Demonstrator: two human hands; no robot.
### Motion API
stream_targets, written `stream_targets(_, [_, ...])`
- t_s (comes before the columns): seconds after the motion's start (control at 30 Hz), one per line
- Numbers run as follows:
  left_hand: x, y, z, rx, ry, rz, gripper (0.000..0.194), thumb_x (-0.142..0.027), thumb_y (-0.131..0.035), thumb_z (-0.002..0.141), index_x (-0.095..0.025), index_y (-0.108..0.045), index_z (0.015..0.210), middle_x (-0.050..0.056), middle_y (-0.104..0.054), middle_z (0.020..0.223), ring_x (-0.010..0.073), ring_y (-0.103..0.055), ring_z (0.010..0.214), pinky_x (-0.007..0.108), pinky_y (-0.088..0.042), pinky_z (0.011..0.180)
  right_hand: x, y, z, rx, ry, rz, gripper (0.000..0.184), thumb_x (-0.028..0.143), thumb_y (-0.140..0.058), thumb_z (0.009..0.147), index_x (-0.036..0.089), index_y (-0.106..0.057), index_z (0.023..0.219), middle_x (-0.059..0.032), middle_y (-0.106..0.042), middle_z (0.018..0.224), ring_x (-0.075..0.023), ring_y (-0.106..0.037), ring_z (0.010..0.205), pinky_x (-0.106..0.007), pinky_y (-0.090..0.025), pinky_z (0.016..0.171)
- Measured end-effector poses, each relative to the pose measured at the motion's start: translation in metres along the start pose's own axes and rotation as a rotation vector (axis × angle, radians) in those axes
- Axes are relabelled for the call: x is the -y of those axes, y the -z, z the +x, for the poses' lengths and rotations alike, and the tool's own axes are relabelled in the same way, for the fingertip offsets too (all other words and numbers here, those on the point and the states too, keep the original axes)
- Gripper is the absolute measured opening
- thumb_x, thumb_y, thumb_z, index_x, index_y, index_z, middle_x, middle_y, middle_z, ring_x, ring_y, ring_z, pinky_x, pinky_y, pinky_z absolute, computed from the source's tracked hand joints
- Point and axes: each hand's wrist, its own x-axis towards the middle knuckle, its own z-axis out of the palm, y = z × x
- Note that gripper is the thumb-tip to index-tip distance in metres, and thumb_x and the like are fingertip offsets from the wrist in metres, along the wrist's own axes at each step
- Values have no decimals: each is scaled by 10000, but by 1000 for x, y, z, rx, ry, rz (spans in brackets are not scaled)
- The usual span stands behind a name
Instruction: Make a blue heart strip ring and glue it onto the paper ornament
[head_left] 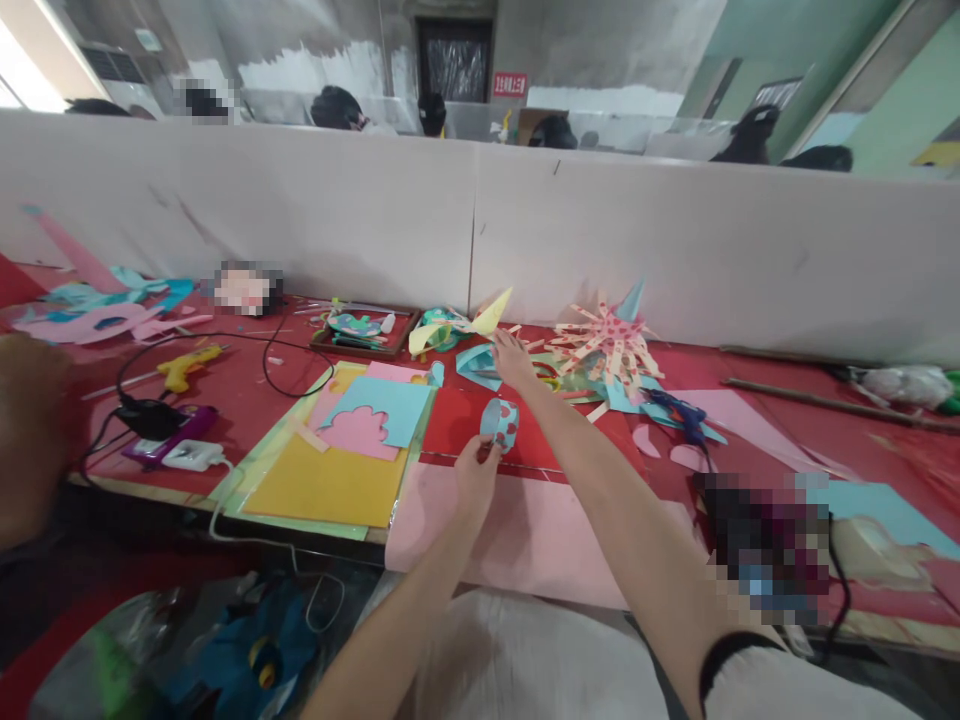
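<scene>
My left hand (478, 470) pinches the lower edge of a light blue paper ring (491, 416) with red spots, above a red sheet (457, 415). Farther back, my right hand (512, 357) reaches over the craft pile with its fingers stretched out. Beside its fingertips lie a curled blue paper piece (477, 366) and a yellow paper cone shape (491, 314). Whether the fingers touch either one I cannot tell. A spiky pink paper piece with spotted strips (619, 333) stands to the right of this hand.
Stacked coloured sheets (322, 483) lie at left, near a yellow glue gun (187, 368) and a purple power strip (161, 445) with cables. A blue glue gun (679, 415) rests at right. A tray (397, 345) stands at the back, before a white partition (300, 210).
</scene>
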Motion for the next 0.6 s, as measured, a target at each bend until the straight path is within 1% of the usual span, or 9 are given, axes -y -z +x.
stream_targets(0.17, [1,-1,1,-17,-8,57,90,-185,-559,747,-185,-625,808,42,-675,841,170,-615,798,277,-441,748,-17,31,6,-137,-35,37,497,267,-180,948,76,-397,1353,-154,-375,1434,-235,-298,1338,-428,-245,1071])
stream_targets(0.3, [9,-3,5,-22,-60,86,105,-211,-550,767,-188,-621,841,44,-676,839,187,-618,819,302,-448,772,-26,57,-2,-230,-45,4,509,281,-182,944,95,-324,1397,-144,-325,1463,-248,-219,1371,-512,-124,1100])
stream_targets(0.43, [13,-2,7,-95,-154,141,106,-221,-544,777,-187,-612,851,51,-666,872,194,-611,862,318,-440,830,-30,83,-28,-251,41,-41,520,299,-158,949,102,-283,1414,-134,-310,1471,-241,-209,1375,-502,-123,1106])
stream_targets(0.53, [15,-1,6,-148,-281,145,137,-223,-524,793,-187,-600,901,65,-650,944,196,-597,925,320,-431,871,-29,106,-59,-252,119,-73,515,302,-174,952,104,-280,1415,-131,-321,1465,-242,-203,1379,-502,-129,1109])
stream_targets(0.6, [17,1,6,-182,-323,137,156,-213,-496,808,-181,-588,930,78,-639,969,200,-592,946,332,-429,880,-26,121,-80,-268,152,-81,507,292,-197,951,99,-286,1412,-131,-319,1467,-241,-199,1383,-501,-135,1111])
